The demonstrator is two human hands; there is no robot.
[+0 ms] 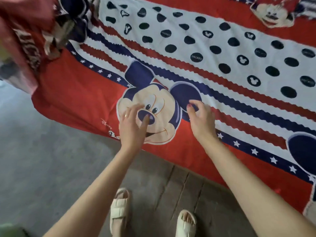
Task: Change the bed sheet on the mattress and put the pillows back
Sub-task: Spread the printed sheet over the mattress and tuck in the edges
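A red, white and navy bed sheet (171, 48) with cartoon mouse faces, dots and star stripes lies spread flat over the mattress. My left hand (132, 124) hovers over or touches the printed mouse face near the bed's near edge, fingers spread and relaxed. My right hand (201, 119) is beside it over the printed navy ear, fingers loosely bent, holding nothing. A pillow (29, 36) in a matching red patterned case lies at the upper left corner of the bed, blurred.
The grey floor (42, 151) runs along the near side of the bed. My feet in cream slippers (119, 209) stand close to the bed edge. A green object (8, 230) shows at the bottom left corner.
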